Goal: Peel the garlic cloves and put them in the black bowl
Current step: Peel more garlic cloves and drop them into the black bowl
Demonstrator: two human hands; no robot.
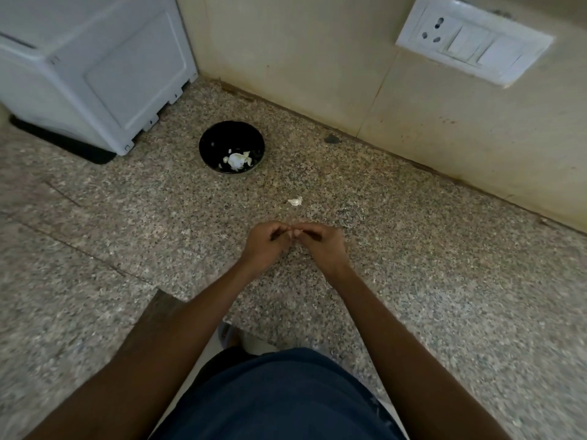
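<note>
On the far left we see a white appliance [95, 68], smooth and boxy, standing on a dark mat [63, 141] at the back of the speckled stone worktop [444, 281], whose grainy surface is polished and hard. Just to its right sits the black bowl [232, 147], round and glossy, with a small heap of pale garlic pieces [236, 160] lying in its bottom; we cannot tell from here whether all of them are peeled cloves or some are skin. Moving right and nearer to us, a single white scrap [295, 201], small and curled, lies on the worktop apart from the bowl; it could be a clove or a bit of papery skin. Just below it our left hand [265, 246] and right hand [320, 242] meet, fingers curled inward, the tips of both pressed together around something tiny between them. The grip of each hand looks like a pinch on a garlic clove [293, 231], though the clove itself is nearly hidden and blurred. We judge that the peeling step is under way: the skin is being worked loose with the fingertips. The next move calls for a fine pull on thin, brittle skin without crushing the slippery clove, then a reach up and to the left to drop it in the bowl. At far right a white switch plate [473, 39] sits on the cream tiled wall [317, 58].
</note>
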